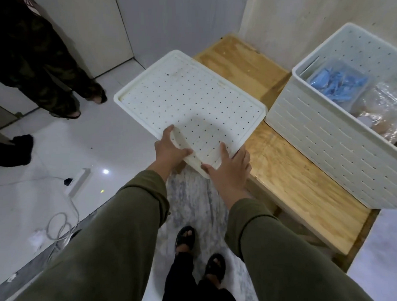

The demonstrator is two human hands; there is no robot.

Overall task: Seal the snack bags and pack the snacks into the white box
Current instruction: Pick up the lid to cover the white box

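Observation:
A white perforated lid is held flat, hanging over the left edge of a wooden table. My left hand grips its near corner from the left with the thumb on top. My right hand holds the same near corner from the right, fingers spread on the lid. The white box stands on the table at the right, touching the lid's far right corner. Inside it lie a clear bag of blue snacks and a clear bag of brownish snacks.
Another person's legs stand at the upper left on the white tiled floor. A power strip and coiled cable lie on the floor at left. My feet stand on a grey patterned mat. Walls close off the back.

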